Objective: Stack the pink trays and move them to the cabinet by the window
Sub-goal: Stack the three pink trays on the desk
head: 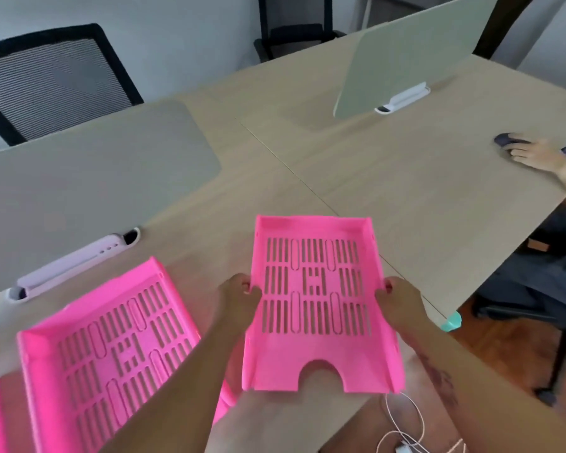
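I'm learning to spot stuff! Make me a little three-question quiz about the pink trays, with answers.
1. True or false: both hands grip one pink tray.
2. Which side of the held tray does the other full pink tray lie on? A left, B right
3. What colour is the cable near the table edge?

Key:
1. True: left hand and right hand grip the held tray by its sides.
2. A: other tray.
3. White: cable.

I see both bare forearms stretched forward and converging. My left hand (241,294) and right hand (397,297) sit level, each grip pinched closed with thumb on top, fingers curled beneath.
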### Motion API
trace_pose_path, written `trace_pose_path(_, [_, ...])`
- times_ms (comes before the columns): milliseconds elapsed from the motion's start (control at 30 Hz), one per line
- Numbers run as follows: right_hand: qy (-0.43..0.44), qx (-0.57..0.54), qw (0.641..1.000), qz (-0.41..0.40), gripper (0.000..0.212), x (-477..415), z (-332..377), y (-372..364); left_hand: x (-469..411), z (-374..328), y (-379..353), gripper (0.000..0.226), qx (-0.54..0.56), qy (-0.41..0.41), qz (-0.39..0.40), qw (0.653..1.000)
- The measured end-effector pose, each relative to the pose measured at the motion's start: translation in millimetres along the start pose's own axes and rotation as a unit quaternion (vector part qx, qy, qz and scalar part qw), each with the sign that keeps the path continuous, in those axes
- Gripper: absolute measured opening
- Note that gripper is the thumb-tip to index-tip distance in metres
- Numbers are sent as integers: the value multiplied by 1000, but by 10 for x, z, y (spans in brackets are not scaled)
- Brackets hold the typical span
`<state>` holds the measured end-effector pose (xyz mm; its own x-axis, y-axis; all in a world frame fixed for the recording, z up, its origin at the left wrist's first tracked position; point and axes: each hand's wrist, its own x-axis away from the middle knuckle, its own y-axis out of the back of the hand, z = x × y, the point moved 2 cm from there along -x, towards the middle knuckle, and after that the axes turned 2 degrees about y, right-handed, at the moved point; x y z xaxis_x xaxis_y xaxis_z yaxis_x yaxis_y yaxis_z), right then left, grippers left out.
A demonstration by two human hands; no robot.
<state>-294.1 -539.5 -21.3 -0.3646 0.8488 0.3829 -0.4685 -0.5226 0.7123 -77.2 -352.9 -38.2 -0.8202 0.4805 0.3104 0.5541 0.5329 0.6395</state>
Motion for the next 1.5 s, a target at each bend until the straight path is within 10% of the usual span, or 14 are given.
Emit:
trace_pose_path(200, [82,47,995,-38,24,-118,404,177,0,-225,453,27,9,-42,-37,998])
trace_pose_path(700, [320,65,928,182,37,1016,2179,-1734,1145,1675,2482,28,-35,186,-252,949])
trace_pose_path(1133, [309,155,925,158,45,1301,2008,-2208,1253,2321,2315,19,39,197,-230,952])
trace_pose_path(1300, [305,141,927,166,20,1259,2020,-2228,1192,2286,2327,26,70,198,-220,953])
trace_pose_path(1500, [269,126,932,206,40,1277,1903,-2304,1274,2342,2075,56,195,266,-144,933])
